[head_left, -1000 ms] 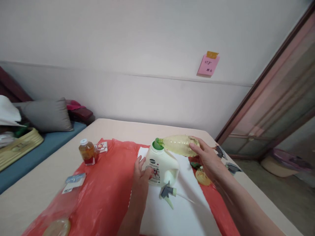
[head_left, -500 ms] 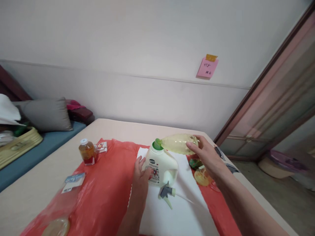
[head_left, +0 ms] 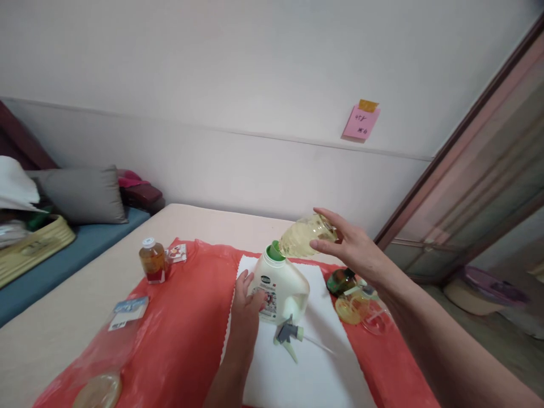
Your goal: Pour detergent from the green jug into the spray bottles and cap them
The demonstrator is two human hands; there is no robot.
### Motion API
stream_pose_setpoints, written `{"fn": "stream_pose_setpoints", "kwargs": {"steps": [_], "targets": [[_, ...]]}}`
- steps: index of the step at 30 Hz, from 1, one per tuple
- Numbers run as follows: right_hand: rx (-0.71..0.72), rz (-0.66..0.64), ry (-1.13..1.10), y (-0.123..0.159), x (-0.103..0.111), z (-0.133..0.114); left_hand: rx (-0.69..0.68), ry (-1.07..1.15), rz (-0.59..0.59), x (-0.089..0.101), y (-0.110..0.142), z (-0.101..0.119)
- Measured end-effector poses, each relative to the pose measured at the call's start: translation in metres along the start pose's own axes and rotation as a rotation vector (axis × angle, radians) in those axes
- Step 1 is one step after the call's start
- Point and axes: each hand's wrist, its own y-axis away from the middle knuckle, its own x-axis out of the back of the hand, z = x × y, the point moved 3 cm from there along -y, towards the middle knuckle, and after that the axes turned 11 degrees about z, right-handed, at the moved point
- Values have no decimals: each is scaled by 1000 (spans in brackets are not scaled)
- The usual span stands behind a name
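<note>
In the head view a cream detergent jug [head_left: 283, 300] stands upright on a white sheet, its green-lined mouth uncovered. My left hand [head_left: 249, 297] is against the jug's left side, thumb across its label, fingers curved round it. Above the mouth my right hand [head_left: 335, 238] grips the base end of a clear yellowish spray bottle [head_left: 300, 237]. That bottle is tilted neck-down, its neck at the jug's opening. A trigger sprayer head [head_left: 289, 331] with a thin tube lies in front of the jug.
Red plastic sheeting [head_left: 182, 328] covers much of the table. An amber bottle [head_left: 153, 263] with a white cap stands at left, near a small packet [head_left: 127, 311]. A dark green bottle [head_left: 340, 281] and a yellow round item [head_left: 348, 310] lie right, beneath my right arm.
My right hand has raised the base of the spray bottle, so it slopes more steeply into the jug's mouth. My left hand and the jug have stayed in place.
</note>
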Motion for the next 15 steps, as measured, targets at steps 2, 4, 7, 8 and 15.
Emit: {"fn": "stream_pose_setpoints", "kwargs": {"steps": [2,4,7,8,15], "targets": [[27,-18,-16,-4,-2,-7,-5,-6,-1,0,2,1],[32,-24,-19,-8,-4,-11,-7,-3,-3,0,3,3],[31,-40,-44,-11,-8,-17,-1,5,-4,0,4,4],[39,-47,-49,-12,-9,-19,1,4,-4,0,4,5],[53,-46,-50,-12,-13,-32,23,-7,-10,1,2,5]]}}
